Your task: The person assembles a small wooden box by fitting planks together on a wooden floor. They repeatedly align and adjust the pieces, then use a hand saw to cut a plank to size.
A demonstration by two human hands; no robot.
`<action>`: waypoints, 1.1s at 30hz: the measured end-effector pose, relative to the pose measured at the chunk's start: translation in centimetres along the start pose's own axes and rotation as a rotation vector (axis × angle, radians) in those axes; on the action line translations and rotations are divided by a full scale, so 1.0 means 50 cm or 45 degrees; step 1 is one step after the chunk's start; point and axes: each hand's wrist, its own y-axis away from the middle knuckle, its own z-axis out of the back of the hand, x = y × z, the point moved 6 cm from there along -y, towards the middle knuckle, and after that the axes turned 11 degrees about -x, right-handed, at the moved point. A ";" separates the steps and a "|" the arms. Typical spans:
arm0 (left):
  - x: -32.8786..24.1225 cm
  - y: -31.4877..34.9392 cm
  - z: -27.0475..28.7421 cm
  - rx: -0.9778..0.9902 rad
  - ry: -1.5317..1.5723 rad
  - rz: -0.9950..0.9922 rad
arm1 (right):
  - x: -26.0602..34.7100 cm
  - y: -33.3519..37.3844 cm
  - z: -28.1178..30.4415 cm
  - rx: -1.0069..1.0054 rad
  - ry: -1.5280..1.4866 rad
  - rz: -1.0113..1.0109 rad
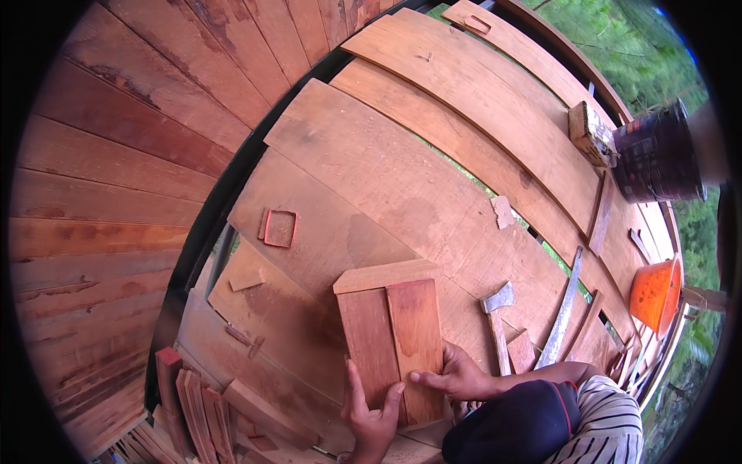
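Observation:
Both hands hold a small wooden piece (417, 332) at the lower middle. It has two reddish boards side by side and a lighter board with a slanted corner across its far end; one reddish board lies raised over the other. My left hand (372, 417) grips its near left part, thumb on the face and a finger along the left edge. My right hand (456, 375) closes on the right edge, thumb pressed on the raised board. Fingers beneath are hidden. To the right lie an axe (497, 301) and a long saw-like blade (563, 309).
Wide planks (417, 185) form the work surface, with gaps between some. A small red-rimmed frame (280, 228) lies left. Offcuts (205, 406) stand lower left. Dark bucket (657, 155) and orange bucket (655, 294) sit right. A dark cap-like shape (510, 425) covers the lower right.

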 end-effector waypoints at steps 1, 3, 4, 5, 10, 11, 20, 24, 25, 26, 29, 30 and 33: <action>0.003 0.002 0.000 0.002 -0.001 0.012 | 0.005 0.001 -0.001 0.008 0.016 -0.011; 0.009 0.005 0.001 0.002 -0.003 0.032 | 0.010 0.002 -0.002 0.027 0.048 -0.030; 0.008 0.005 0.001 0.004 -0.011 0.026 | 0.009 0.002 -0.002 0.029 0.029 -0.033; 0.006 0.005 0.001 0.005 -0.022 0.022 | 0.006 0.003 -0.002 0.033 0.008 -0.038; 0.008 0.005 0.000 0.003 -0.012 0.040 | 0.002 0.002 -0.002 0.050 -0.018 -0.022; 0.005 0.004 0.000 -0.001 -0.017 0.031 | 0.001 0.002 -0.002 0.044 -0.025 -0.017; -0.005 -0.001 0.001 -0.012 0.049 0.083 | 0.020 0.001 -0.008 -0.021 0.129 0.151; -0.015 -0.001 0.002 -0.033 0.044 0.037 | 0.023 0.000 -0.012 -0.037 0.092 0.176; -0.020 -0.003 0.003 -0.046 0.046 0.027 | 0.027 -0.002 -0.013 -0.044 0.062 0.234; -0.027 -0.006 0.000 -0.053 0.048 0.018 | 0.028 -0.004 -0.011 -0.050 0.056 0.263; -0.023 -0.006 -0.003 -0.059 0.053 -0.001 | 0.028 -0.010 -0.012 -0.047 0.029 0.290; -0.019 -0.006 -0.007 -0.049 0.061 -0.010 | 0.031 -0.010 -0.010 -0.047 0.010 0.279; -0.017 -0.011 -0.011 -0.103 0.038 -0.109 | 0.041 -0.007 -0.015 -0.066 -0.029 0.320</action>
